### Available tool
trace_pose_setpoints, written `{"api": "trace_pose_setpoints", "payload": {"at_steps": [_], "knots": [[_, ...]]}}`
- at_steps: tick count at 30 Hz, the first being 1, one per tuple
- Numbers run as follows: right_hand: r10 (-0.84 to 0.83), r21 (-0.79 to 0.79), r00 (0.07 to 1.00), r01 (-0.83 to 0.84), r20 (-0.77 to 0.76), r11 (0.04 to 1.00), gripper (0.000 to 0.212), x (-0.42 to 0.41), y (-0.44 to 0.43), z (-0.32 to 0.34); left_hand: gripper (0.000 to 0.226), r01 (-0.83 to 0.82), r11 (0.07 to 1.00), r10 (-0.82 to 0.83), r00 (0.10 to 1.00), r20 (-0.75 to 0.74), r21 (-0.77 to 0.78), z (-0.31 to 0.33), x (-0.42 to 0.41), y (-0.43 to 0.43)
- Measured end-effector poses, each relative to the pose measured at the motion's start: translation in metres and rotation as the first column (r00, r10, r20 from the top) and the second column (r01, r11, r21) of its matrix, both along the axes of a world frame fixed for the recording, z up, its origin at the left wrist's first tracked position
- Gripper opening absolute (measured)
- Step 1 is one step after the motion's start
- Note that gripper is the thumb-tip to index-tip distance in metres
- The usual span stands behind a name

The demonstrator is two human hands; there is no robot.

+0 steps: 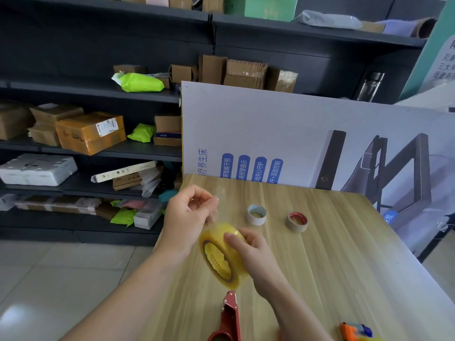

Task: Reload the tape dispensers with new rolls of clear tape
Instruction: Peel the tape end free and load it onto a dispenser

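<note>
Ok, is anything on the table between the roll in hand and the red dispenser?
Nothing visible. The clear tape roll, held by the left hand and right hand, hangs just above the red dispenser. The two spent cores sit farther back on the table.

Floor point(61, 271): pale glossy tiles, a bright glare patch at lower left.
Shelving point(98, 97): dark metal racks along the back, stacked with cardboard boxes and green mailer bags.
Table point(344, 254): light wood grain.
Poster board point(283, 124): white, leaning behind the table.
</note>
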State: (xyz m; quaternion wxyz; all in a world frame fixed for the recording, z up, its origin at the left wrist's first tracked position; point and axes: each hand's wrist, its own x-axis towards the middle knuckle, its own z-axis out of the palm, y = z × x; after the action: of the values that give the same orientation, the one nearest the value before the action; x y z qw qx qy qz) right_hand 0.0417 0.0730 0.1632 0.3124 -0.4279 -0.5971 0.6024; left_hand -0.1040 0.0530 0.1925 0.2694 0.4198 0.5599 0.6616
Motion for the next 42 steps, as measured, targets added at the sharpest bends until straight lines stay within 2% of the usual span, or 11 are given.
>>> {"api": "trace_pose_setpoints", "payload": {"at_steps": [3,6,10,13,16,18,20,23,29,34,42], "knots": [[-0.030,-0.093,0.999,0.028,-0.027,0.995,0.016,0.012,0.001,0.005,0.012,0.077,0.992,-0.092,0.985,-0.147,-0.104,0.001,-0.006,0.001],[-0.047,-0.171,0.997,0.036,-0.059,0.985,0.020,0.025,0.003,0.010,0.015,-0.007,0.984,-0.061,0.923,-0.380,-0.176,-0.007,-0.015,-0.003],[0.033,-0.179,0.998,-0.024,0.052,0.984,0.012,0.031,0.010,0.009,0.006,-0.045,0.975,-0.055,0.900,-0.433,-0.218,-0.022,-0.008,-0.011],[0.064,-0.207,0.990,-0.038,0.122,0.978,0.011,0.034,0.012,0.005,0.030,0.023,0.959,-0.143,0.901,-0.409,-0.283,-0.034,-0.002,-0.013],[0.073,-0.247,0.985,-0.032,0.155,0.968,0.012,0.035,0.012,0.004,0.084,0.042,0.927,-0.246,0.818,-0.521,-0.372,-0.050,-0.013,-0.014],[0.103,-0.266,0.980,-0.055,0.171,0.963,0.013,0.033,0.012,0.003,0.102,0.199,0.870,-0.415,0.789,-0.453,-0.450,-0.059,-0.021,-0.015],[0.128,-0.292,0.973,-0.069,0.190,0.954,0.010,0.027,0.012,0.004,0.087,0.417,0.767,-0.605,0.724,-0.331,-0.488,-0.065,-0.022,-0.017],[0.108,-0.341,0.971,-0.028,0.215,0.940,0.018,0.017,0.012,-0.009,0.058,0.554,0.695,-0.669,0.732,-0.130,-0.459,-0.077,-0.025,-0.019],[-0.018,-0.295,0.967,0.096,0.255,0.951,0.041,0.011,0.008,-0.059,0.042,0.520,0.640,-0.635,0.772,-0.008,-0.566,-0.111,-0.042,-0.028],[-0.099,-0.271,0.840,0.280,0.533,0.921,0.041,0.018,-0.011,-0.125,0.061,0.522,0.407,-0.654,0.739,0.159,-0.750,-0.163,-0.047,-0.046],[0.190,-0.255,0.566,0.037,0.802,0.966,0.041,0.026,-0.041,-0.176,0.026,0.473,0.292,-0.610,0.762,0.219,-0.831,-0.213,-0.026,-0.043]]}}
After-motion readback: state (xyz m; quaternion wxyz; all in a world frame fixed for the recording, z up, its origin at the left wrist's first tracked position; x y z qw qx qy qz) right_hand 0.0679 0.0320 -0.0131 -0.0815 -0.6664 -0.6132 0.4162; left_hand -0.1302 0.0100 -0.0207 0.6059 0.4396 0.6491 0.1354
